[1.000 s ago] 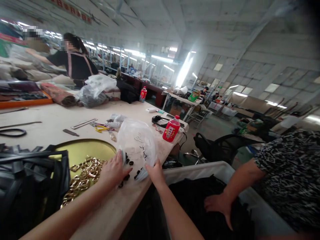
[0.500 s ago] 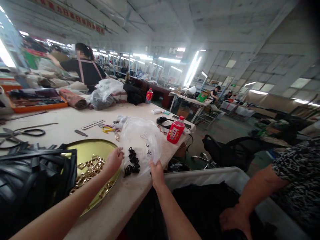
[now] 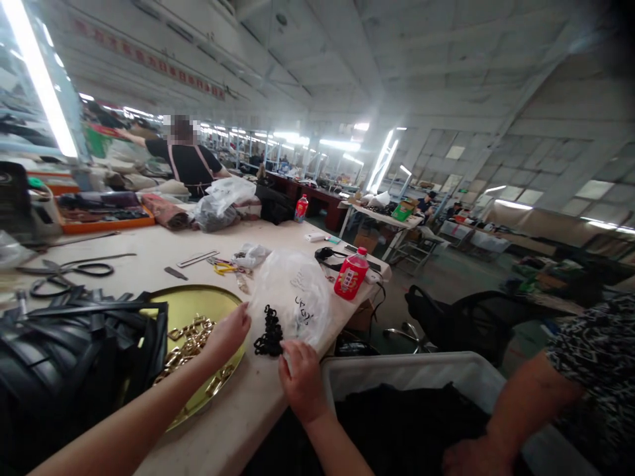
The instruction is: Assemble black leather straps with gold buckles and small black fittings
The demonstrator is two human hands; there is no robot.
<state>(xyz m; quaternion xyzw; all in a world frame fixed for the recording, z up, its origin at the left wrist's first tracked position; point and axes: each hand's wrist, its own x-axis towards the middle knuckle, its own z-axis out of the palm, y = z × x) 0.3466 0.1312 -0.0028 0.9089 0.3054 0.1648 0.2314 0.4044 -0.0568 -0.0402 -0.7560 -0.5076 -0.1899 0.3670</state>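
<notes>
At the near edge of the counter (image 3: 149,261), the clear plastic bag (image 3: 292,297) of black rings (image 3: 269,332) lies between both hands, left hand (image 3: 229,332) pinching its left side, right hand (image 3: 299,377) closed on its near corner.

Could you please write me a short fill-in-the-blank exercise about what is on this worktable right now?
1. Both hands, the left hand and the right hand, grip a clear plastic ____ holding small black parts.
2. The gold chain links lie on a round ____-coloured tray.
3. The bottle near the table's far corner is ____ in colour.

Missing words: bag; gold; red
</notes>
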